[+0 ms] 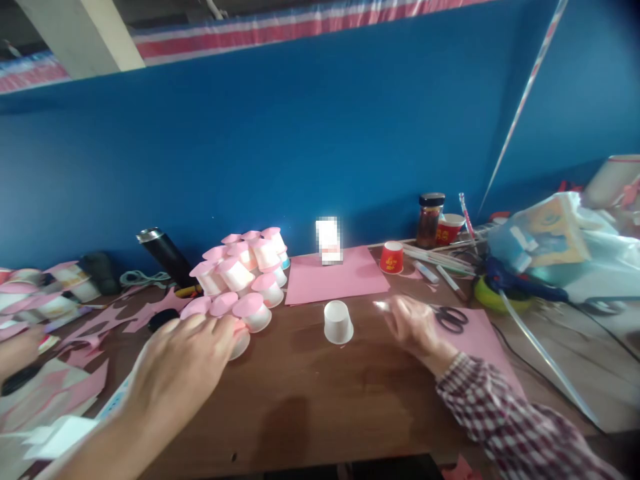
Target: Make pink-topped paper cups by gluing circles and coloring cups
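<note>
The left hand (185,363) lay flat and open, fingers spread, gripping nothing — its fingertips rested against the nearest of the pink-topped cups (240,280), which stood upside down in a stacked heap on the brown table (310,407). The right hand (413,327), in a checked sleeve (505,420), was blurred; it looked loosely open over the tabletop with something small and pale at its fingertips, though I could not tell whether it gripped that. Between the two hands stood a single white cup (338,322), upside down and untouched. Just beside the right hand lay black-handled scissors (450,317) on a pink sheet (487,340). Farther back lay another pink paper sheet (335,275), a red cup (391,257) and a dark jar (430,220) against the blue wall — and at the far left edge, another person's hand (17,350) among pink scraps.
</note>
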